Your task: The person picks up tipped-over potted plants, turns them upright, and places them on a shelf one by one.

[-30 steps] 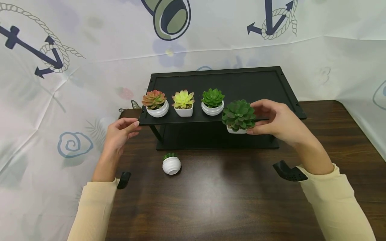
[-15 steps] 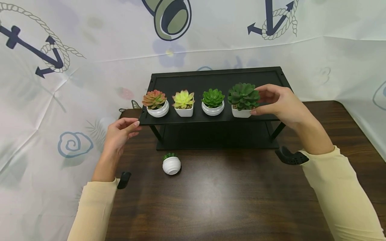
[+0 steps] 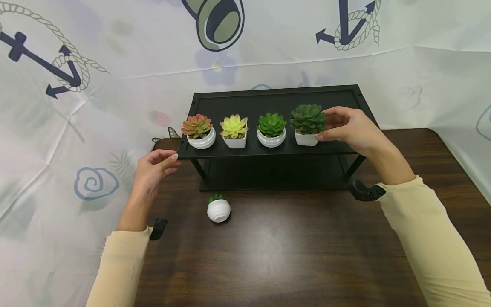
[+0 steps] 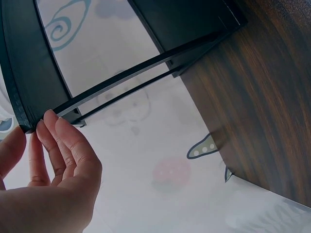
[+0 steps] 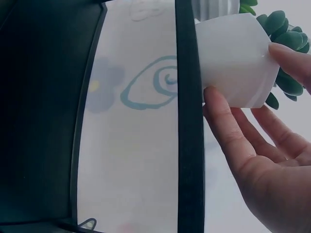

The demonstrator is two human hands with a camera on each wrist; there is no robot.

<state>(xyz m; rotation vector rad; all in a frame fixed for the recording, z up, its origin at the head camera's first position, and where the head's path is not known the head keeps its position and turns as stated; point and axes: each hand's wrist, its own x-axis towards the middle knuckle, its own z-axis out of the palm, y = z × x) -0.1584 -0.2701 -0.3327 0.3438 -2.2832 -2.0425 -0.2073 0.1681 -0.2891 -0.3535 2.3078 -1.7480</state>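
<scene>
My right hand [image 3: 350, 128] grips the white square pot of a dark green succulent [image 3: 308, 119], thumb at the front, the other fingers behind. The pot stands upright at the right end of a row on the black shelf's top [image 3: 322, 96]; in the right wrist view its white side [image 5: 238, 60] shows at the shelf edge. My left hand [image 3: 153, 168] pinches the shelf's front left corner between thumb and fingers, as the left wrist view shows too. To the left in the row are a green succulent [image 3: 271, 125], a yellow one [image 3: 234, 128] and a reddish one [image 3: 197, 128].
On the brown wooden table [image 3: 276, 256], in front of the shelf, a small round white pot with a green succulent [image 3: 218, 210] lies tipped on its side. The shelf has a lower black board [image 3: 268, 175]. Behind hangs a white printed cloth [image 3: 153, 55].
My right hand has carried the dark green succulent up and back from the shelf's front edge onto its top, then slightly farther back. The left hand and other pots stay in place.
</scene>
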